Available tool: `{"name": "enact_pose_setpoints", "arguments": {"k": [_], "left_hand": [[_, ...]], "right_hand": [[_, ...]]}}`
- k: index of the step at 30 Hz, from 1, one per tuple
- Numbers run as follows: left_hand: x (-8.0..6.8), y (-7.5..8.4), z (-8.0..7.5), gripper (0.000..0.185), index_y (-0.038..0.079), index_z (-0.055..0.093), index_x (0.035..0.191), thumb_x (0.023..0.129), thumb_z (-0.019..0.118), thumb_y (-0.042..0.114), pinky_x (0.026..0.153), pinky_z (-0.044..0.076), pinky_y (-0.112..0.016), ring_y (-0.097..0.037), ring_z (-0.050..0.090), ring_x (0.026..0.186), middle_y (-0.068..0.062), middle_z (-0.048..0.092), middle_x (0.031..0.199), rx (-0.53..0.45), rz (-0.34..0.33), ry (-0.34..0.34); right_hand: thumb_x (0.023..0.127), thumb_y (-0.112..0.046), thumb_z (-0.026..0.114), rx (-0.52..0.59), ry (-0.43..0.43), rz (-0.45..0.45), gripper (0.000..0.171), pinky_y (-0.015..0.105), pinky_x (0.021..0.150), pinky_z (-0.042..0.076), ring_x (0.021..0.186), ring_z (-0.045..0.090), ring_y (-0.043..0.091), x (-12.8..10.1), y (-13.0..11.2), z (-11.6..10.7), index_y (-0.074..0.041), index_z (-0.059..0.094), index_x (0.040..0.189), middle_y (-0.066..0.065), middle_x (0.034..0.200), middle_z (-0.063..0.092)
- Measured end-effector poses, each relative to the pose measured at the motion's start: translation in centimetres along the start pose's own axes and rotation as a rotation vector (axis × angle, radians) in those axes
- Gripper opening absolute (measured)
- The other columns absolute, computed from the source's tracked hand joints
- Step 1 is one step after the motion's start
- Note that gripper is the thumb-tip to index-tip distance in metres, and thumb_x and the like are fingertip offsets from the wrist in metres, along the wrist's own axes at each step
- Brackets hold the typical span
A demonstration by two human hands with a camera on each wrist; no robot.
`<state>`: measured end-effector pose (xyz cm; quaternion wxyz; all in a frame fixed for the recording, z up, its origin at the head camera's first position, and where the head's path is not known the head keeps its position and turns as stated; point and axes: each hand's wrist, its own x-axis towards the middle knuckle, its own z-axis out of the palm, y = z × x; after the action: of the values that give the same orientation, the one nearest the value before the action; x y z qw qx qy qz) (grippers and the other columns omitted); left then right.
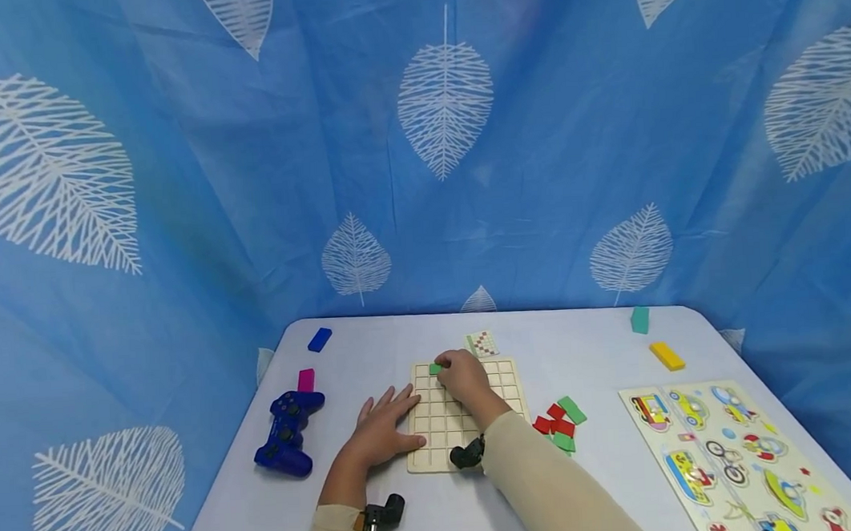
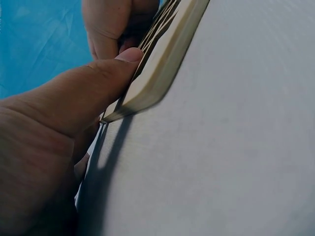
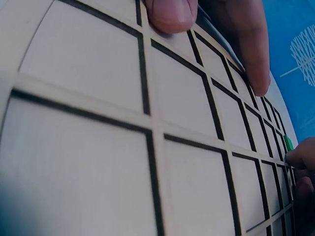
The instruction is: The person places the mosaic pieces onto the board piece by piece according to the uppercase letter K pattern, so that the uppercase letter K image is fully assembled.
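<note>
Right hand [image 1: 466, 378] over far-left corner of the grid board [image 1: 469, 417], fingers curled, pinching a green tile [image 1: 435, 368] at the fingertips. Left hand [image 1: 383, 428] flat, fingers spread, thumb on the board's near-left edge. Board on the surface [image 1: 589, 353]; loose red and green tiles [image 1: 560, 423] just right of it.

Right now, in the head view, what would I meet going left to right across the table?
Blue game controller → left hand → wooden grid board → pile of red and green pieces → yellow block → vehicle puzzle board.
</note>
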<state>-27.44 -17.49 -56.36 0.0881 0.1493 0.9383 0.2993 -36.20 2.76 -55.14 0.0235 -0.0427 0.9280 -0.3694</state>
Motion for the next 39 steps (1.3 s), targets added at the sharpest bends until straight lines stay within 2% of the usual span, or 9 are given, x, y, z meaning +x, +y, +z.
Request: {"name": "enact_pose_setpoints", "arguments": {"k": [10,14,18,21,23,28,32,39], "left_hand": [[0.1,0.2,-0.4,0.089,0.020,0.050,0.157,0.081,0.087,0.049,0.128,0.001,-0.065,-0.035,0.015,0.162,-0.001,0.032,0.172,0.008,0.006,-0.013],[0.0,0.0,-0.2,0.092,0.021,0.050,0.157,0.079,0.089,0.051,0.128,0.001,-0.065,-0.036,0.016,0.162,0.000,0.032,0.172,0.015,0.003,-0.012],[0.0,0.1,0.1,0.092,0.021,0.051,0.156,0.078,0.089,0.050,0.128,0.001,-0.065,-0.035,0.017,0.162,-0.001,0.034,0.171,0.015,-0.004,-0.008],[-0.1,0.3,0.2,0.092,0.021,0.051,0.156,0.077,0.090,0.050,0.128,0.001,-0.065,-0.035,0.017,0.162,-0.001,0.034,0.171,0.004,-0.011,-0.010],[-0.2,0.4,0.2,0.093,0.021,0.051,0.156,0.077,0.090,0.049,0.128,0.001,-0.065,-0.036,0.017,0.162,-0.001,0.034,0.171,-0.004,-0.014,-0.009],[-0.1,0.2,0.1,0.093,0.022,0.051,0.156,0.077,0.091,0.048,0.129,0.000,-0.063,-0.034,0.016,0.162,0.000,0.033,0.172,-0.003,-0.020,-0.001],[0.1,0.0,0.1,0.093,0.022,0.050,0.156,0.077,0.091,0.049,0.129,0.000,-0.064,-0.034,0.016,0.162,0.001,0.033,0.172,-0.002,-0.011,0.006],[0.0,-0.1,0.2,0.094,0.021,0.050,0.156,0.077,0.090,0.050,0.128,0.000,-0.064,-0.035,0.016,0.162,0.000,0.032,0.172,-0.009,-0.006,0.008]], "right_hand": [[0.095,-0.013,0.070,0.041,-0.020,0.009,0.031,0.051,0.103,0.055,0.124,0.066,0.032,0.2,0.2,-0.3,-0.017,0.076,0.126,0.008,0.127,0.073],[0.097,-0.015,0.069,0.076,-0.044,-0.003,0.036,0.051,0.102,0.056,0.124,0.065,0.032,-0.3,0.2,-0.5,-0.016,0.072,0.133,0.010,0.130,0.071],[0.100,-0.017,0.067,0.191,-0.050,-0.017,0.039,0.048,0.092,0.058,0.120,0.065,0.031,-1.4,0.7,-1.4,-0.014,0.067,0.139,0.009,0.129,0.068],[0.102,-0.019,0.067,0.295,-0.022,-0.031,0.036,0.042,0.082,0.059,0.114,0.065,0.029,-2.5,1.2,-2.5,-0.011,0.067,0.137,0.008,0.125,0.067],[0.102,-0.019,0.067,0.325,0.000,-0.040,0.034,0.039,0.078,0.058,0.111,0.065,0.027,-3.2,1.6,-3.4,-0.011,0.067,0.135,0.006,0.122,0.067],[0.102,-0.018,0.069,0.323,0.043,-0.084,0.031,0.036,0.078,0.056,0.106,0.065,0.024,-4.7,2.3,-6.1,-0.010,0.069,0.131,0.005,0.119,0.068],[0.101,-0.021,0.070,0.302,0.056,-0.067,0.030,0.034,0.077,0.055,0.101,0.063,0.021,-5.8,3.2,-8.2,-0.015,0.070,0.130,0.003,0.118,0.068],[0.101,-0.026,0.069,0.221,0.089,-0.015,0.032,0.033,0.077,0.054,0.101,0.063,0.022,-7.7,5.3,-11.0,-0.012,0.069,0.130,0.005,0.119,0.069]]}}
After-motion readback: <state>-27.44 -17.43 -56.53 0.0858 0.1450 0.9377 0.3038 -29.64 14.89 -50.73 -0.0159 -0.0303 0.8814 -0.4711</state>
